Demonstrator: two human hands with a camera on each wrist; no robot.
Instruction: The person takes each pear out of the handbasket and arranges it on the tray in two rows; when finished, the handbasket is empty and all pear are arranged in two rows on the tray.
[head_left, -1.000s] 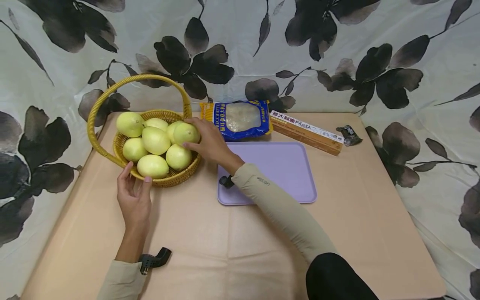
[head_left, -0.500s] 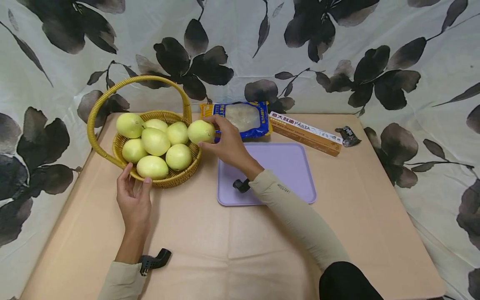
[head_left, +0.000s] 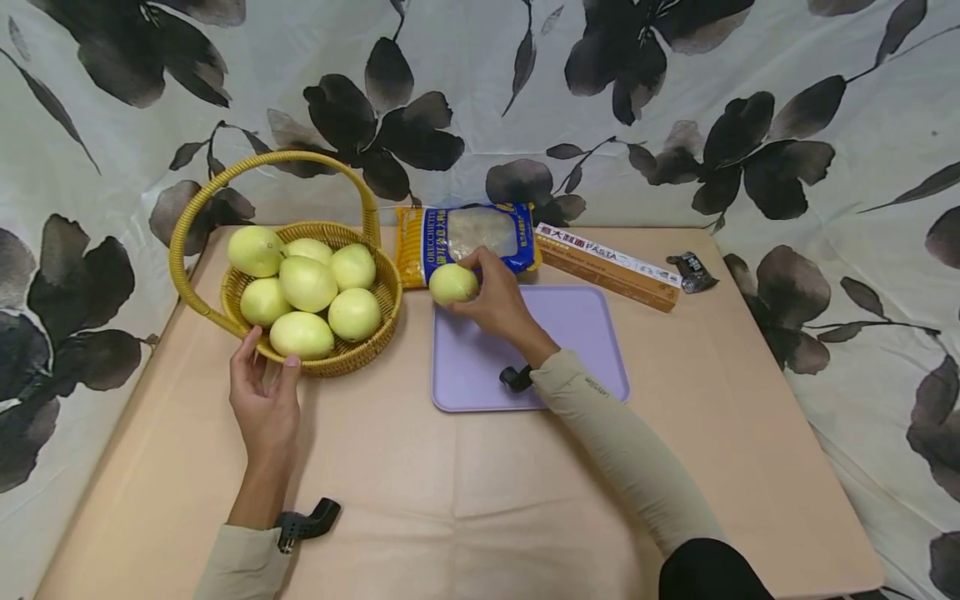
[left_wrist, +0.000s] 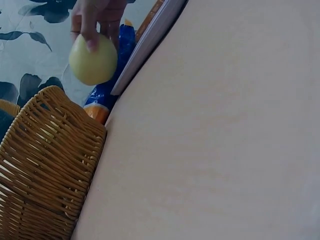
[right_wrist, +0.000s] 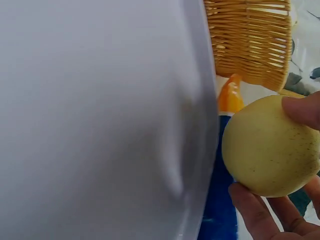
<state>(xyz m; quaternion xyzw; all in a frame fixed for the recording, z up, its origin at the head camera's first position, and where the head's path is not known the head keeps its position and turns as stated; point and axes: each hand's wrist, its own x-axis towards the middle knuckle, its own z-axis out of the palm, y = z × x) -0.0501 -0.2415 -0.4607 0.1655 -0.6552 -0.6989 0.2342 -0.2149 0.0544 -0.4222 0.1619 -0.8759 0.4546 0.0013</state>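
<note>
My right hand pinches a round yellow-green fruit between thumb and fingers. In the head view the fruit overlaps the back left corner of the lilac tray and the pasta bag's front edge. Brown specks dot its pale skin in the right wrist view, where thumb and fingertips press opposite sides. My left hand touches the front left of the yellow wicker basket with fairly straight fingers and thumb. Several similar fruits fill that basket. The left wrist view shows the basket's woven side, but not my left hand.
Behind the tray lies a blue and yellow pasta bag. A long brown pasta box slants to its right, with a small black packet at its end. The basket's tall handle arches up on the left. A floral cloth hangs behind the table.
My right hand has lifted one fruit from the basket's right side and carried it right to the tray's back left corner. The left hand has stayed at the basket.
</note>
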